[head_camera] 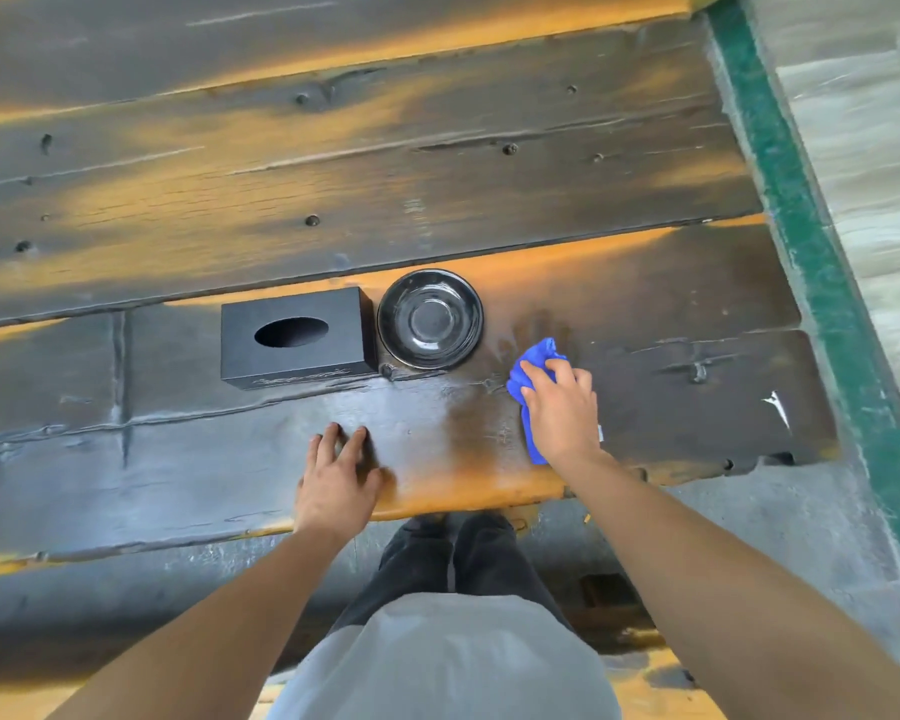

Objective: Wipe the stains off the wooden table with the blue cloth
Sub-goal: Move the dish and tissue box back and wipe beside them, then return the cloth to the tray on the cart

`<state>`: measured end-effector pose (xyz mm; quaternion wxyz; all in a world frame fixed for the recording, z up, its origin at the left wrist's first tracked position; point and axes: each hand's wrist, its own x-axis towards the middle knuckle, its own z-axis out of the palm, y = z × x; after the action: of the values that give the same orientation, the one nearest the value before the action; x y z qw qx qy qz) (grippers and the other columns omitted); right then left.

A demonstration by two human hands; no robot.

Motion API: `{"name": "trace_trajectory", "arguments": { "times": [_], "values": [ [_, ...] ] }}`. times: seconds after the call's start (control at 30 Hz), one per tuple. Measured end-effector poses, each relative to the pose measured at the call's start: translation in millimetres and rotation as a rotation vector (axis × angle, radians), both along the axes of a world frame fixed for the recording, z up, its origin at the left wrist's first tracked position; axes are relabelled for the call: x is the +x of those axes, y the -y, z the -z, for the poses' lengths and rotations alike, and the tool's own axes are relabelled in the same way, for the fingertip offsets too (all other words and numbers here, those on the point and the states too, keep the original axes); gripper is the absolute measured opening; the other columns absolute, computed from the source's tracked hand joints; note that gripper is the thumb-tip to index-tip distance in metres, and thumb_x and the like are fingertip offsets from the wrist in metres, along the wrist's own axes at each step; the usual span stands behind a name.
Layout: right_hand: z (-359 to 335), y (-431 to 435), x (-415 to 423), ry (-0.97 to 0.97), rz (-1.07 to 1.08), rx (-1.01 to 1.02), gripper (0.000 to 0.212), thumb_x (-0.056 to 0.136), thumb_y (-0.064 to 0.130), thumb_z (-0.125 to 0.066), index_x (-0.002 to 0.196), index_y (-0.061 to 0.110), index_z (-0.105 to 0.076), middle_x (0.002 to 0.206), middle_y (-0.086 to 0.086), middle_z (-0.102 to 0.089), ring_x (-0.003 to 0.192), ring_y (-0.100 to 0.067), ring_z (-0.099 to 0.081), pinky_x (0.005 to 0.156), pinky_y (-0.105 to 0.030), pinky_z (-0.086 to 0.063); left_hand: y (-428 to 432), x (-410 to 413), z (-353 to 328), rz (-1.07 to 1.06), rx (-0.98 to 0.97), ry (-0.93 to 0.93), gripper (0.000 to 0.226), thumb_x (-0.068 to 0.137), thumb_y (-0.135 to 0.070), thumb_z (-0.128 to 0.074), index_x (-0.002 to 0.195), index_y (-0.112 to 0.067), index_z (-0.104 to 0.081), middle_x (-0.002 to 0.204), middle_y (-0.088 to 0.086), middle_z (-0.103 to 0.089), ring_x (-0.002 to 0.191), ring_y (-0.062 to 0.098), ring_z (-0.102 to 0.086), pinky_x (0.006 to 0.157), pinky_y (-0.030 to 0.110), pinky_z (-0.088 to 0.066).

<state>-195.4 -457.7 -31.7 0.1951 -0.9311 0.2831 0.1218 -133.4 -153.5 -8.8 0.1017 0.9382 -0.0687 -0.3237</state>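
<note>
The wooden table [333, 189] is made of dark, worn planks with orange patches. My right hand [562, 407] presses a bunched blue cloth [539, 356] onto the tabletop, just right of a black dish. A damp, smeared patch [531, 330] shows on the wood in front of the cloth. My left hand [336, 475] lies flat on the table near its front edge, fingers spread, holding nothing.
A black tissue box [297, 337] sits left of a glossy black dish [430, 318], both just beyond my hands. The table's right end stops near a green strip [811, 252] on the floor. My legs stand below the front edge.
</note>
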Motion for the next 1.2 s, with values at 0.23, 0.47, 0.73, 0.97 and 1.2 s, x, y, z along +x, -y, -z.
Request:
{"name": "trace_trajectory", "arguments": {
  "times": [0.23,0.47,0.73,0.97,1.2],
  "values": [
    [-20,-22,-72,-0.011,0.201,0.412,0.035,0.103,0.021,-0.047,0.135,0.016,-0.06,0.13,-0.005,-0.055,0.117,-0.028,-0.049,0.103,-0.035,-0.037,-12,9,-8,0.103,-0.023,-0.039,0.061,0.091,-0.032,-0.054,0.15,-0.026,-0.042,0.166,0.005,-0.022,0.154,0.027,-0.014,0.119,0.054,-0.033],
    [-69,-50,-161,0.15,1.051,1.092,0.02,0.104,0.02,-0.051,0.115,0.021,-0.068,0.097,-0.009,-0.069,0.075,-0.021,-0.061,0.061,-0.028,-0.052,-11,17,-13,0.316,-0.173,-0.006,0.04,0.088,-0.017,-0.058,0.128,-0.015,-0.064,0.143,0.005,-0.056,0.13,0.029,-0.051,0.108,0.042,-0.044],
    [-68,-124,-300,0.19,1.592,1.217,0.024,0.101,0.034,-0.056,0.11,0.013,-0.064,0.08,-0.014,-0.069,0.059,-0.027,-0.064,0.047,-0.029,-0.048,64,6,-36,0.673,-0.208,-0.189,0.022,0.093,-0.021,-0.055,0.11,-0.024,-0.069,0.113,-0.007,-0.069,0.104,0.022,-0.064,0.086,0.032,-0.049],
    [-67,-215,-387,0.335,2.036,1.165,0.024,0.1,0.017,-0.059,0.115,-0.001,-0.059,0.076,-0.021,-0.066,0.051,-0.028,-0.065,0.049,-0.03,-0.052,172,-38,-22,1.054,0.019,-0.379,0.017,0.083,-0.031,-0.046,0.071,-0.019,-0.051,0.077,0.0,-0.062,0.082,0.024,-0.06,0.079,0.039,-0.052],
    [-46,-220,-435,0.034,2.068,1.034,0.029,0.1,0.019,-0.058,0.116,-0.003,-0.067,0.102,-0.019,-0.066,0.086,-0.024,-0.057,0.089,-0.036,-0.046,288,-112,-26,1.156,0.11,-0.376,0.023,0.086,-0.027,-0.053,0.065,-0.019,-0.058,0.076,0.004,-0.068,0.079,0.024,-0.066,0.075,0.033,-0.049]
  ]
}}
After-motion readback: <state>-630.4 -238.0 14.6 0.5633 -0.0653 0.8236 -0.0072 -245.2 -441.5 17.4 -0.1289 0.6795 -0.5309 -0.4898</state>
